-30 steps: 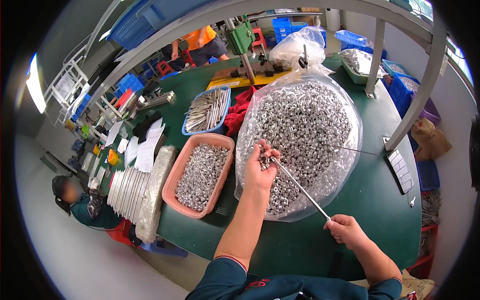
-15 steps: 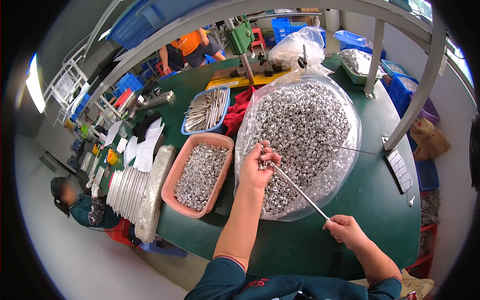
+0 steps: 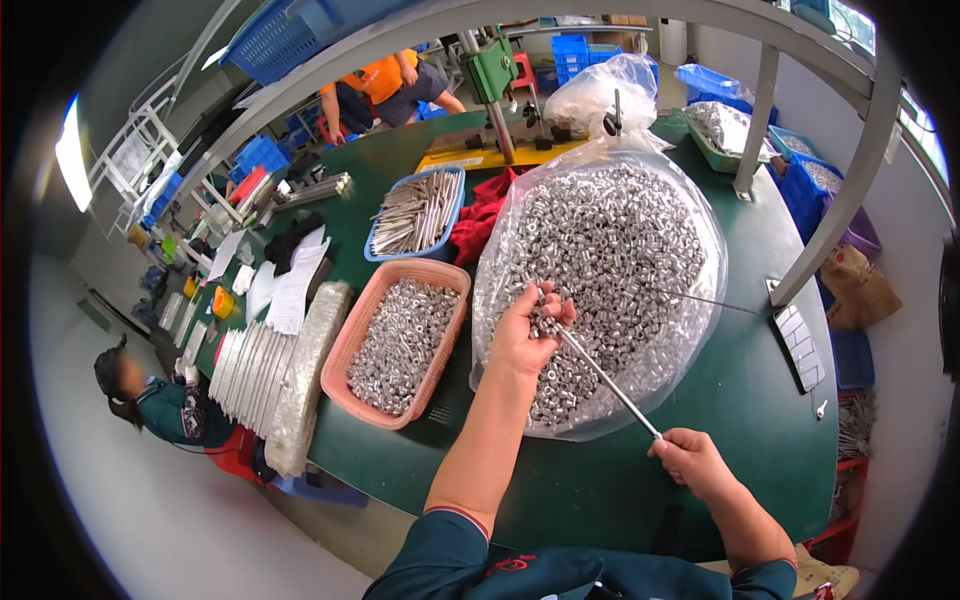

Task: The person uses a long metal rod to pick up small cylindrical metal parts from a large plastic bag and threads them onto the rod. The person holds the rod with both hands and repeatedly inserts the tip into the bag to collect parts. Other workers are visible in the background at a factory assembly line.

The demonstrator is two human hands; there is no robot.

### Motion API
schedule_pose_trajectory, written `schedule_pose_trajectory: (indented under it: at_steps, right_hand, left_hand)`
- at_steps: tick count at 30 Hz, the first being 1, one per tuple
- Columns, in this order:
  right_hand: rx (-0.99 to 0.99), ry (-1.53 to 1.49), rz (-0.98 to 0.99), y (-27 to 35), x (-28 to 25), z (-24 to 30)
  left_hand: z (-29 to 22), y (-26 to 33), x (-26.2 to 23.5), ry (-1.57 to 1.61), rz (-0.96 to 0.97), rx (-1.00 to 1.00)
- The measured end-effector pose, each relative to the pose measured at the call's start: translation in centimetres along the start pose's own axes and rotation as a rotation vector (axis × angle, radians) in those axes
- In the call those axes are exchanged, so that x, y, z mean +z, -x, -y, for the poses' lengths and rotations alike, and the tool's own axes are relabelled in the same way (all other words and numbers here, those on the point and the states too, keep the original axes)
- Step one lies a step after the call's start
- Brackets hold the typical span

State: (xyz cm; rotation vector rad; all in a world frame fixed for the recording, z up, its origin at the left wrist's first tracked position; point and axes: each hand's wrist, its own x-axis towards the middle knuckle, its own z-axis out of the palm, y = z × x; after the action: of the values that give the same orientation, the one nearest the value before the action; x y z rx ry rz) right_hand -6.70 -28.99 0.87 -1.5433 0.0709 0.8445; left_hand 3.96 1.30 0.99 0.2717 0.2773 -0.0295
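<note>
My left hand [image 3: 522, 338], palm up with curled fingers, holds several small silver metal sleeves [image 3: 545, 322] above a big clear plastic bag [image 3: 712, 300] full of the same sleeves. Pinched in my right hand [image 3: 690, 460] is the near end of a thin metal rod [image 3: 610, 384]. The rod slants up to the left, its far end among the sleeves at my left fingers. Whether a sleeve is on that tip is too small to tell. Another thin dark rod [image 3: 715, 300] pokes out of the bag's right side.
Left of the bag, a pink basket [image 3: 338, 375] holds small metal parts, and a blue basket [image 3: 374, 240] holds metal rods. A green press [image 3: 490, 70] stands behind. A shelf-frame post [image 3: 840, 210] rises at the right. Two other people are beyond the table.
My left hand has shifted slightly right and its fingers have moved around the sleeves. The right hand keeps its hold on the rod. The view has turned a little.
</note>
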Motion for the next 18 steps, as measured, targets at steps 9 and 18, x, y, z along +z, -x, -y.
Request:
schedule_pose_trajectory:
  at_steps: [9, 18]
  right_hand:
    - [0.004, -0.110, 0.024, -0.1, 0.0, 0.1]
    - [-0.005, -0.175, 0.028, -0.2, 0.3, 0.3]
  left_hand:
    - [1.3, 0.6, 1.0, 0.094, -0.078, -0.030]
    - [2.2, 0.0, 0.1, 0.070, -0.026, -0.109]
